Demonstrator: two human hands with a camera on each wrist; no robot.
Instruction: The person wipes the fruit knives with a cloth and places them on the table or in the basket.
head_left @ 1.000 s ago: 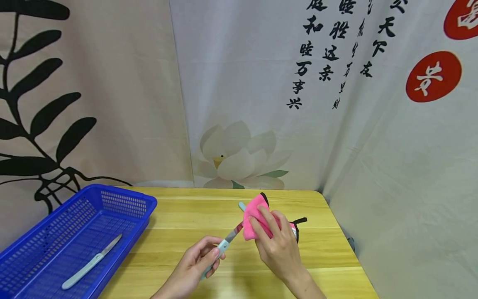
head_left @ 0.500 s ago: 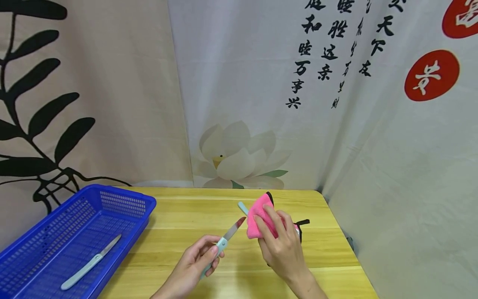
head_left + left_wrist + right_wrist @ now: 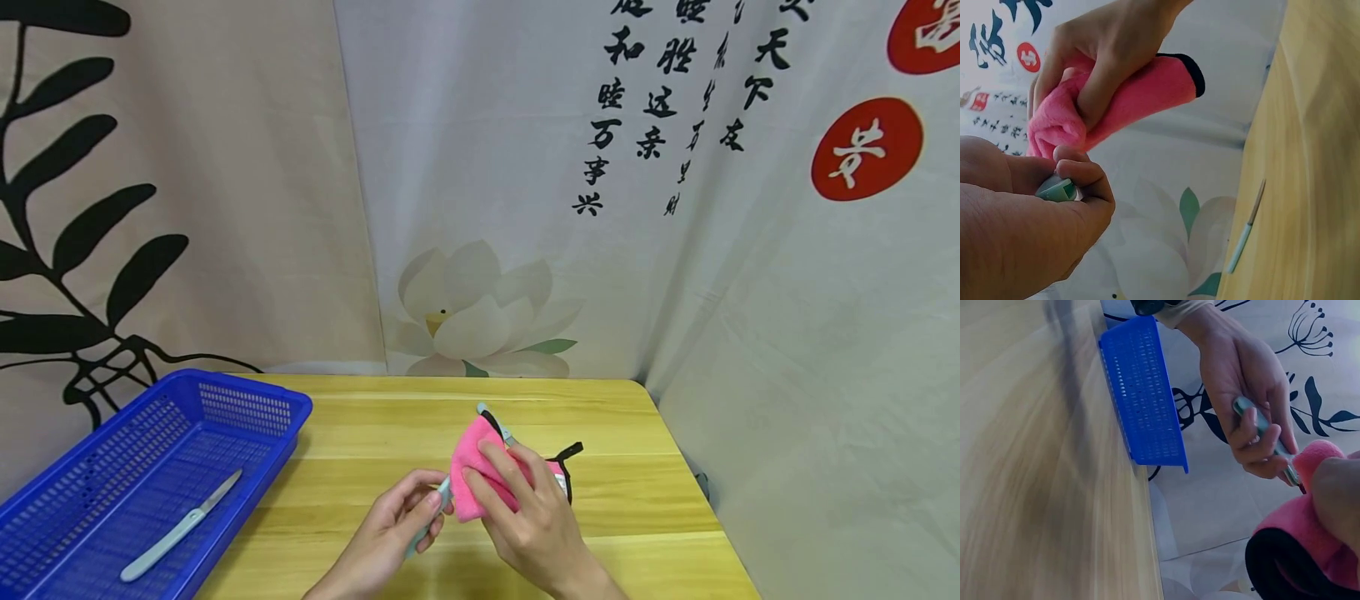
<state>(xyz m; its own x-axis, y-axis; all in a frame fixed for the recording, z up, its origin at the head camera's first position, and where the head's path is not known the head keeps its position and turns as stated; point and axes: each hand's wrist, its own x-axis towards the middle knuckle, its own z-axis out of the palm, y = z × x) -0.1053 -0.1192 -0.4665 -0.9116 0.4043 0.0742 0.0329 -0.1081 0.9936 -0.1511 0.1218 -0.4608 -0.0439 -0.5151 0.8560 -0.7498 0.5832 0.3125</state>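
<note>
My left hand (image 3: 390, 525) grips a small knife by its pale blue-green handle (image 3: 1259, 425), the handle slanting up to the right. My right hand (image 3: 528, 525) holds a bright pink cloth (image 3: 472, 475) with black edging, bunched and wrapped over the blade. Most of that blade is hidden by the cloth; a short dark-red bit of the blade (image 3: 1302, 487) shows beside the left fingers in the right wrist view. Another knife (image 3: 1245, 240) with a similar handle lies on the table beyond the hands, partly covered by the cloth in the head view.
A blue mesh basket (image 3: 288, 433) stands at the left of the table, with a third pale-handled knife (image 3: 180, 527) lying in it. The wooden table (image 3: 637, 500) ends at a printed fabric backdrop (image 3: 480, 167) behind and on the right.
My right hand has moved the cloth off the blade to the right, baring its red-stained tip, then back left and down over the blade. The left hand has stayed in place.
</note>
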